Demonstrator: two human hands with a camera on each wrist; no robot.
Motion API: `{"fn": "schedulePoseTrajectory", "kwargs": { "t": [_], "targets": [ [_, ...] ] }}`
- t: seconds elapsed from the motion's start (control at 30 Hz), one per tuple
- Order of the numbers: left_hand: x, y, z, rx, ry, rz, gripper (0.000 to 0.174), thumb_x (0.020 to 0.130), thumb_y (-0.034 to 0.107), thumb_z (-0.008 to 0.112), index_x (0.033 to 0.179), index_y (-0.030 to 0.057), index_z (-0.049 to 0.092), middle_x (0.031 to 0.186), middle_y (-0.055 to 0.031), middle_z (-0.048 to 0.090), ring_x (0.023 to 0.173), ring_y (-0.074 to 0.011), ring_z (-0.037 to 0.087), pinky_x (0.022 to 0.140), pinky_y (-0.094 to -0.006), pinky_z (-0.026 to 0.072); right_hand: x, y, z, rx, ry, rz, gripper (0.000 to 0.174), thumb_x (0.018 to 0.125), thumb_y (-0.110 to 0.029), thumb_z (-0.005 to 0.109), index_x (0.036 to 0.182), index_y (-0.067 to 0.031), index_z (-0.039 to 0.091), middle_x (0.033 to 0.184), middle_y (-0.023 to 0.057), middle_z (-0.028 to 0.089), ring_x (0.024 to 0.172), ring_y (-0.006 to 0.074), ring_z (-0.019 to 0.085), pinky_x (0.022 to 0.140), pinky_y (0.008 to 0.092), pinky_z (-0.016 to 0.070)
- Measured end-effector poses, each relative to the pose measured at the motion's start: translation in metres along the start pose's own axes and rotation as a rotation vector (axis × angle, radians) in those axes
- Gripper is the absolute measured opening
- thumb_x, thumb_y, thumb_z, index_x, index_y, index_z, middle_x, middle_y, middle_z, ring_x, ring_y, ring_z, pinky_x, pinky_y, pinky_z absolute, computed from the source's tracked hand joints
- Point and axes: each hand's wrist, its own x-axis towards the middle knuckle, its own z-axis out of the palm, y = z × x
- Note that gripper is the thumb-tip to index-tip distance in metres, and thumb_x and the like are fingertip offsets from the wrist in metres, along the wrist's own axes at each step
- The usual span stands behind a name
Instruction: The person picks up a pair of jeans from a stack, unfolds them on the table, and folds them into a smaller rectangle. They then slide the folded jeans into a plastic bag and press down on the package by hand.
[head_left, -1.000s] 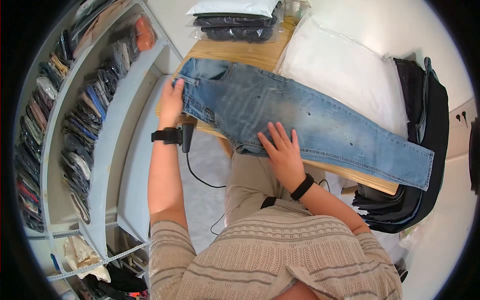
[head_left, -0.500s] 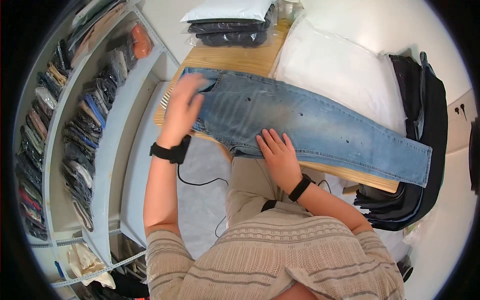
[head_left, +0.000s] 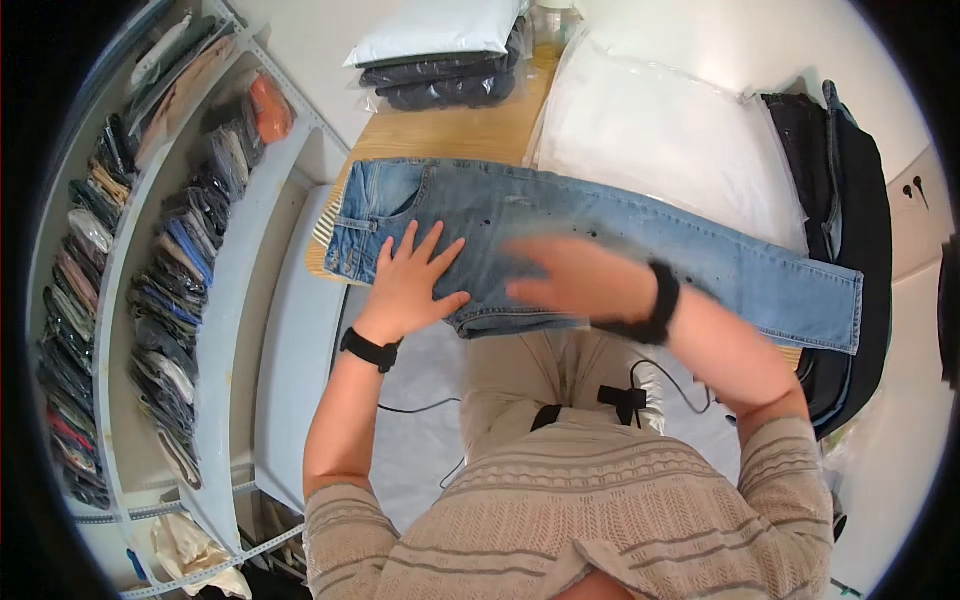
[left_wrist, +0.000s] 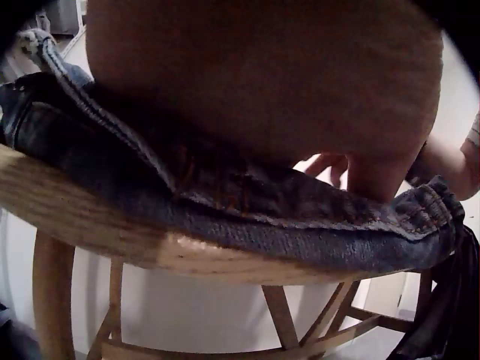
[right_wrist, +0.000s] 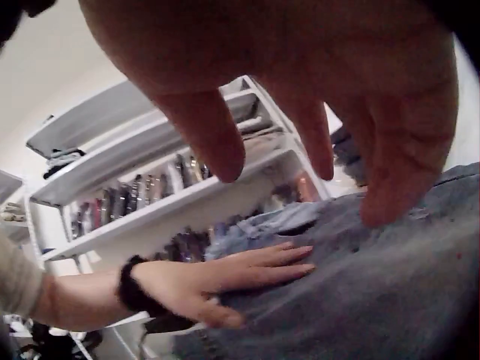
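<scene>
Now pressing jeans [head_left: 760, 275] flat on the bench [head_left: 470, 135] with left hand [head_left: 412, 275], fingers spread; hovering right hand [head_left: 575, 275] over the thigh, grip apart, empty. Laid out lengthwise, seemingly; no cross-fold yet.

Grey shelving [head_left: 262, 330] at left, packed with folded clothes [head_left: 175, 250]. Wooden counter [head_left: 470, 135]. White wall [head_left: 760, 40], pale floor [head_left: 420, 360]. Bright, even light.

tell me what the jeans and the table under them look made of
Jeans: apparently cotton denim, faded light blue with dark specks; thick seams and orange stitching show. Table: looks like light wood, smooth and slightly glossy; grain lines are visible.
</scene>
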Motion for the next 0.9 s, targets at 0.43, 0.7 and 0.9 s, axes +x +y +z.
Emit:
{"fn": "schedulePoseTrajectory", "kwargs": {
  "t": [0.43,0.7,0.9],
  "targets": [
    [-0.006,-0.007,0.014,-0.236,0.266,0.041,0.051,0.077,0.039,0.066,0.123,0.0174,0.06,0.139,-0.0071,0.047,0.132,-0.0287,0.035,0.109,-0.0488,0.0206,0.176,0.071,-0.028,0.054,0.094,0.489,0.044,0.08,-0.038,0.068,0.091,0.0037,0.063,0.057,0.0104,0.057,0.047,0.0181,0.055,0.042,0.0306,0.0419],
    [-0.002,-0.009,0.026,-0.197,0.334,0.026,0.037,0.084,0.027,0.061,0.118,0.0157,0.063,0.134,-0.0053,0.051,0.127,-0.0274,0.043,0.105,-0.0474,0.027,0.072,0.043,0.014,0.017,0.254,-0.078,0.047,0.083,-0.022,0.066,0.121,0.0004,0.051,0.12,0.0191,0.055,0.103,0.0286,0.058,0.088,0.0362,0.0464],
    [-0.011,-0.007,0.023,-0.184,0.353,0.132,0.04,0.076,0.003,0.055,0.115,0.0121,0.062,0.129,-0.0051,0.055,0.126,-0.0272,0.044,0.107,-0.0506,0.0241,-0.043,0.022,0.075,-0.483,0.218,-0.042,0.067,0.075,-0.014,0.069,0.136,-0.0107,0.041,0.142,0.013,0.04,0.132,0.0329,0.036,0.106,0.0469,0.0317]
  ]
}}
